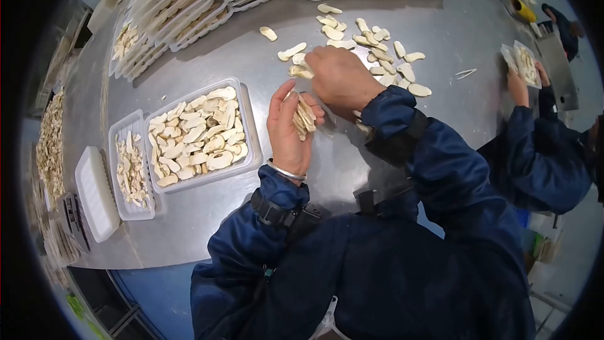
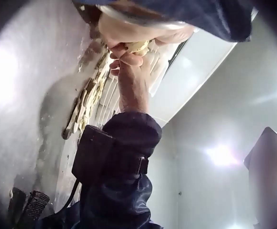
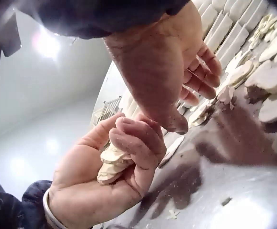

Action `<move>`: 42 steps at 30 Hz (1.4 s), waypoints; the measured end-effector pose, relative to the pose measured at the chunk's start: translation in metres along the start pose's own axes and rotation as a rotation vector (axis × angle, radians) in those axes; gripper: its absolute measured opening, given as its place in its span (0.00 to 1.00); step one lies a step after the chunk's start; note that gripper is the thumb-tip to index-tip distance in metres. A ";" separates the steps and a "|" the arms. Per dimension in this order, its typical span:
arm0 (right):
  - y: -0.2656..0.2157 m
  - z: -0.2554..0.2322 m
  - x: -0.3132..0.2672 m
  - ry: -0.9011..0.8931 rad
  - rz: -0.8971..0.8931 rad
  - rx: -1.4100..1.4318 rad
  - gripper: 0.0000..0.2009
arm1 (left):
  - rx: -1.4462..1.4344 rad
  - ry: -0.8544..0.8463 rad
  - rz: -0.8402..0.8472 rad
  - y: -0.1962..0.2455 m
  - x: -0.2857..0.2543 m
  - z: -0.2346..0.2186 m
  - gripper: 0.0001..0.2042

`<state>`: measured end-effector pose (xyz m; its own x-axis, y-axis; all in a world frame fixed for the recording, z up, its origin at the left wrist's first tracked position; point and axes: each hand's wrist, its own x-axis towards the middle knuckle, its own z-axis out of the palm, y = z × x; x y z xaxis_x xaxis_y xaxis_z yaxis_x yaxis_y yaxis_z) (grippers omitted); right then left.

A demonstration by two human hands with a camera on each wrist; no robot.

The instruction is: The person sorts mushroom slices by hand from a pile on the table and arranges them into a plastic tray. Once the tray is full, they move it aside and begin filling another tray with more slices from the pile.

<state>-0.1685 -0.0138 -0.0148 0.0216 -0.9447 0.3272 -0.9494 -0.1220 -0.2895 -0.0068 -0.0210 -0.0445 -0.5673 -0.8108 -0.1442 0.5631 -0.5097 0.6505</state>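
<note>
To my left on the bench (image 1: 352,170) sit a full tray (image 1: 248,127), a narrower tray (image 1: 115,145), an upturned white tray (image 1: 95,192); stacked trays (image 1: 189,6) behind

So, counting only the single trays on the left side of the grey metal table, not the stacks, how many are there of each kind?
Clear plastic trays holding pale slices: 2, the wide tray and the narrow tray
White plastic tray showing no slices: 1
Total: 3
</note>
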 end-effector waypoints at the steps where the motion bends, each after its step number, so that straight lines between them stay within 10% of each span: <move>1: 0.002 -0.003 0.001 -0.024 0.069 -0.010 0.11 | 0.001 -0.009 -0.009 -0.001 0.001 -0.002 0.18; 7: 0.041 -0.034 -0.008 -0.008 0.372 -0.051 0.08 | 0.091 -0.122 -0.228 0.000 -0.001 0.004 0.19; 14: 0.016 -0.032 -0.015 -0.040 0.003 0.043 0.11 | 0.104 -0.185 -0.339 -0.002 -0.002 0.003 0.20; 25: 0.028 -0.012 0.000 -0.026 -0.065 -0.153 0.05 | 0.048 -0.253 -0.384 -0.001 -0.001 0.001 0.17; 34: 0.082 -0.098 -0.073 0.280 0.402 0.026 0.10 | 0.097 -0.293 -0.392 -0.001 -0.003 0.004 0.19; 42: 0.085 -0.102 -0.179 0.064 0.602 -0.053 0.16 | 0.210 -0.692 -0.726 0.006 -0.011 0.017 0.23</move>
<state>-0.2853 0.1759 -0.0068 -0.5412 -0.8227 0.1739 -0.8034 0.4448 -0.3959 -0.0076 -0.0103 -0.0265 -0.9892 0.0510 -0.1372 -0.1337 -0.6967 0.7048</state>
